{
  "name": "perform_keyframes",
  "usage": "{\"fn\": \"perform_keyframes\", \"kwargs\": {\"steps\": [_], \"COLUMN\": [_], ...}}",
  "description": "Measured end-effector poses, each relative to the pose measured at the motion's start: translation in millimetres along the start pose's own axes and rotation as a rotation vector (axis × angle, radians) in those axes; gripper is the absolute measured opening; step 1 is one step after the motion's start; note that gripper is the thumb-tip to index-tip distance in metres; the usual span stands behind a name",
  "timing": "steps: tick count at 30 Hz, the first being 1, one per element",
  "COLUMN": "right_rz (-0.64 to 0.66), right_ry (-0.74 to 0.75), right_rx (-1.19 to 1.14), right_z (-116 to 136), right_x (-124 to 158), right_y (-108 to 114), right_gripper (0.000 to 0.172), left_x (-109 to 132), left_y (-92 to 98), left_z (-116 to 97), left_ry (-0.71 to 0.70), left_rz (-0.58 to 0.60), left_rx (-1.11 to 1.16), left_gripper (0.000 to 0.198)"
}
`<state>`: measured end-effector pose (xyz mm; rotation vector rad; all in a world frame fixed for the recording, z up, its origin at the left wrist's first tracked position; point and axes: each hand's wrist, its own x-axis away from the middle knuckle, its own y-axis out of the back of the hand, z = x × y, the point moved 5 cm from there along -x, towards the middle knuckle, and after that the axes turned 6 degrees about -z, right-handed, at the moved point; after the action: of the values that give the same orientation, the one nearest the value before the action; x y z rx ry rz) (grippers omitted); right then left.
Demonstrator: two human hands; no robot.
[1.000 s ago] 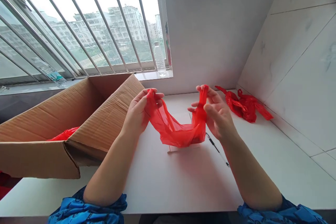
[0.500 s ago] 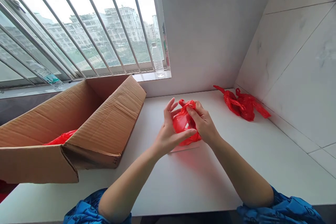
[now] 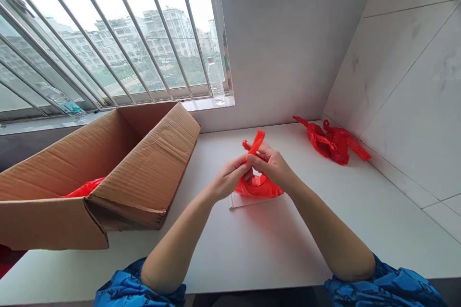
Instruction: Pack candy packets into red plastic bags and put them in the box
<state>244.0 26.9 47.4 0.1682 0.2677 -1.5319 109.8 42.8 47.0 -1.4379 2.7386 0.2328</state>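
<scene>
A thin red plastic bag hangs bunched between both hands above the white table. My left hand pinches it from the left, fingers closed. My right hand grips it from the right, and a red handle end sticks up above its fingers. The two hands touch each other over the bag. Under the bag lies a small white sheet of paper.
An open cardboard box lies at the left with red plastic inside. A knotted red bag rests at the back right by the tiled wall. A clear water bottle stands on the window sill.
The bag was stretched wide between my two raised hands. They came together at the table's middle, bunching the bag, and now both pinch it with a handle end sticking up.
</scene>
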Motion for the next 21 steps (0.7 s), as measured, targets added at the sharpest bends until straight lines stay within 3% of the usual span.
{"fn": "perform_keyframes", "kwargs": {"steps": [3,9,14,18,21], "right_rz": [-0.014,-0.041,0.054,-0.123,-0.189], "right_ry": [-0.027,-0.083,0.114,0.372,0.501], "right_rx": [-0.091,-0.21,0.103,0.509,0.697], "right_z": [-6.9,-14.6,-7.0,-3.3,-3.6], "right_x": [-1.3,-7.2,-8.2,-7.3,-5.0], "right_y": [-4.8,1.1,3.1,4.5,-0.3], "right_gripper": [0.044,0.04,0.031,0.015,0.013], "left_x": [-4.3,-16.7,-21.9,-19.7,-16.3], "left_y": [-3.9,9.3,16.8,24.3,24.6], "left_z": [11.5,27.2,30.8,33.7,36.8], "left_ry": [0.119,0.274,0.262,0.245,0.293], "left_rz": [0.06,0.004,-0.052,-0.142,-0.079], "left_rx": [0.06,0.427,0.425,0.421,0.417], "left_gripper": [0.035,0.025,0.027,0.029,0.029]}}
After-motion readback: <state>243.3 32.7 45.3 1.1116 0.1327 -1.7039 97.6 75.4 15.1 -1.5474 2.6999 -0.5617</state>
